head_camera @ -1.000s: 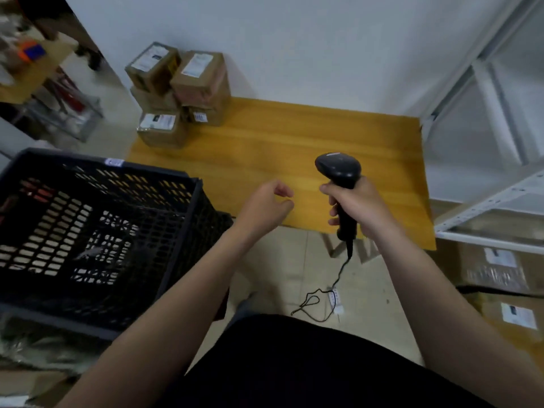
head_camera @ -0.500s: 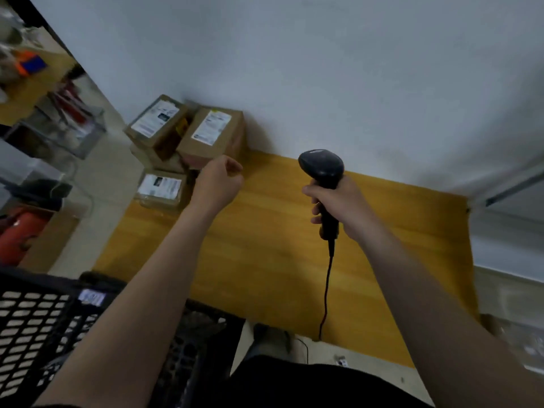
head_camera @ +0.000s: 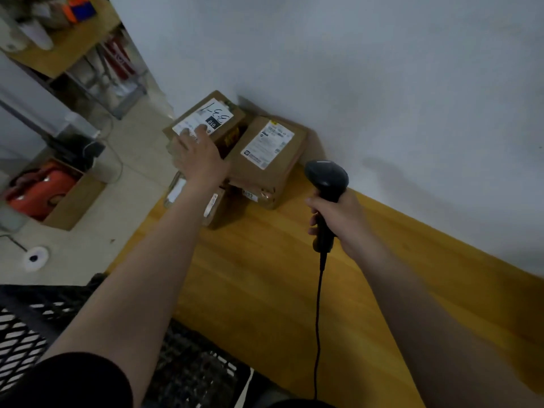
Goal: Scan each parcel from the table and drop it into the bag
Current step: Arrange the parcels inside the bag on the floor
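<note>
At the far left corner of the wooden table (head_camera: pixel 265 275) we see brown cardboard parcels stacked against the wall. The left hand (head_camera: pixel 200 154) lies on the upper parcel (head_camera: pixel 232 123) nearest the table's left edge, with its fingers (head_camera: pixel 201 129) straight and slightly spread, tips resting on the white shipping label. We cannot tell whether the thumb hooks the side. Just beside it, further in from the table's left edge, sits a second upper parcel (head_camera: pixel 265 160), label up and touching the first. The lower parcels (head_camera: pixel 216 207) are partly hidden beneath both. Above the table's middle, the right hand (head_camera: pixel 338 219) grips the black scanner (head_camera: pixel 326 178) by its handle, fingers curled tight around it, the head upright and well apart from the stack. Its cable (head_camera: pixel 318 319) hangs down across the tabletop to the near edge. A black mesh crate (head_camera: pixel 188 372) stands against the table's near left edge.
</note>
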